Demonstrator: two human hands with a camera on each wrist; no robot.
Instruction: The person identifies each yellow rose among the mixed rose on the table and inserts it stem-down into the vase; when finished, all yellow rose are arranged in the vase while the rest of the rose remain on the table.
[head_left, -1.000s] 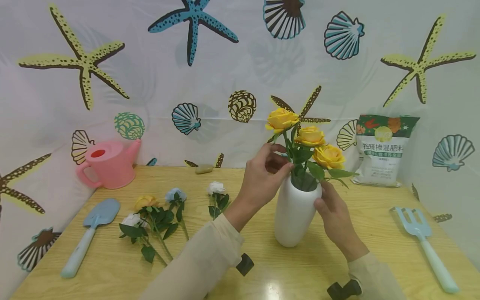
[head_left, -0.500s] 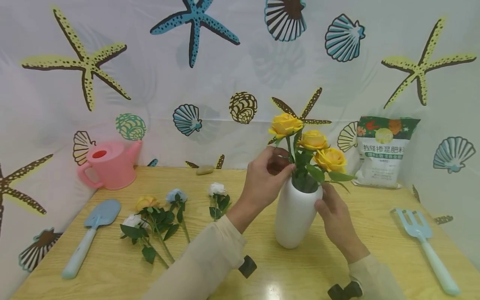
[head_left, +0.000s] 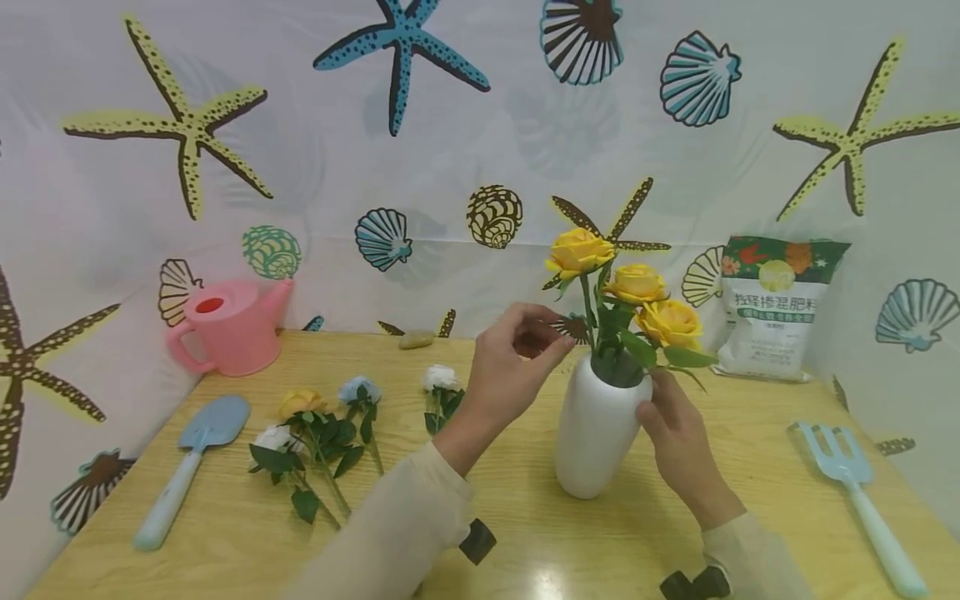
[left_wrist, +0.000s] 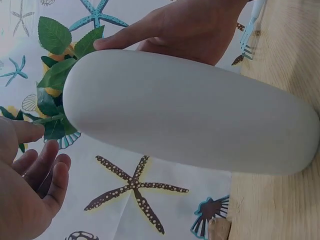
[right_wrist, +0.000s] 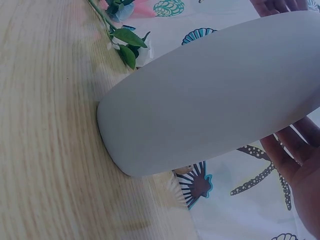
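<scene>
The vase stands upright on the surface, holding three yellow roses; the right hand rests against the vase's upper right side, thumb on the wall; the left hand is just left of the stems, apart from them, fingers loosely curled, holding nothing

Three yellow roses in one vase; four loose flowers.
</scene>
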